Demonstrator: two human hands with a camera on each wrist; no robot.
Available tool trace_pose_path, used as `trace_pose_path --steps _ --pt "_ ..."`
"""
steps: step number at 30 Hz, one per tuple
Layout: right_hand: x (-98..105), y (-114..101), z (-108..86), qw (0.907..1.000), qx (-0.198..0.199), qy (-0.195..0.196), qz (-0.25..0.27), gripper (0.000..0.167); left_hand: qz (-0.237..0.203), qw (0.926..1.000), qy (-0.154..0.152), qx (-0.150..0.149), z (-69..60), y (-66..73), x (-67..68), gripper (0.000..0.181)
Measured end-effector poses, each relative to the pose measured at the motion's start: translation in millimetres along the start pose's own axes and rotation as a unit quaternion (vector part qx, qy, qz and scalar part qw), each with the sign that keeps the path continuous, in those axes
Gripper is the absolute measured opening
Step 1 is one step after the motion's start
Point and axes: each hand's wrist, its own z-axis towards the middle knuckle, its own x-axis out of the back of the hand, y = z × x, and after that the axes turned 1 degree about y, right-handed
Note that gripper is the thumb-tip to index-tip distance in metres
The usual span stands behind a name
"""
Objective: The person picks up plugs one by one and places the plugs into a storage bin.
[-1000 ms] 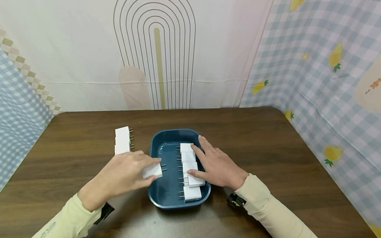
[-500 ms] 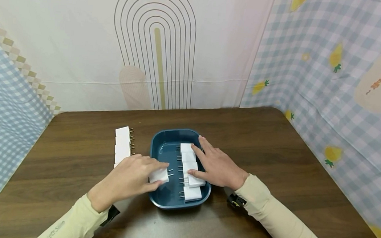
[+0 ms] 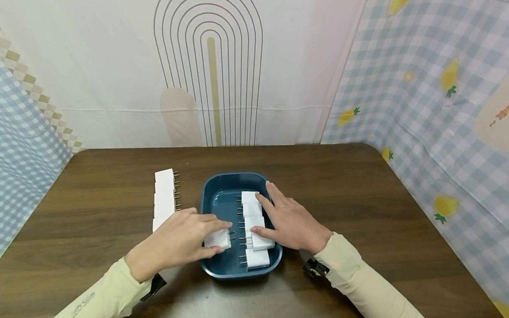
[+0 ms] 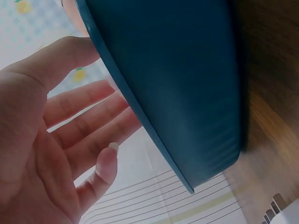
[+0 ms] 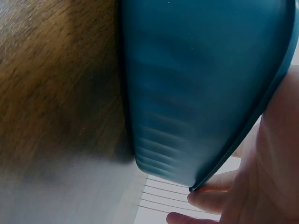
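My left hand (image 3: 179, 239) pinches a white plug charger (image 3: 218, 238) between thumb and fingers, over the left part of a blue tray (image 3: 225, 275). Its two metal prongs point right. A column of several white plug chargers (image 3: 255, 208) lies along the tray's right side, prongs pointing left, and one sits on top of others. Reaching over the right rim, my right hand (image 3: 292, 222) has its fingers spread, with fingertips at the chargers. From the left wrist, the tray's outer wall (image 4: 177, 93) hides the pinched charger.
More white plug chargers (image 3: 164, 195) stand in a row on the wooden table (image 3: 102, 208), left of the tray, prongs facing it. A patterned cloth (image 3: 295, 59) hangs behind the table, and a checked cloth (image 3: 414, 115) hangs to the right.
My left hand has moved right and slightly towards me with the charger, further over the tray. More of the row on the table shows. The right hand has stayed put.
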Motion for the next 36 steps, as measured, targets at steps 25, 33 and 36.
trace_pose_path --steps 25,33,36 --pt "0 -1 0.8 1.0000 0.003 0.002 0.002 0.087 -0.043 0.9914 -0.123 0.005 17.6 6.7 -2.5 0.032" --pt "-1 0 1.0 1.0000 0.004 0.007 -0.001 0.086 -0.042 0.9895 -0.138 0.006 18.9 7.5 -7.0 0.027" --pt "-1 0 0.7 1.0000 0.004 0.008 0.001 0.086 -0.043 0.9893 -0.139 0.002 19.1 7.9 -9.2 0.025"
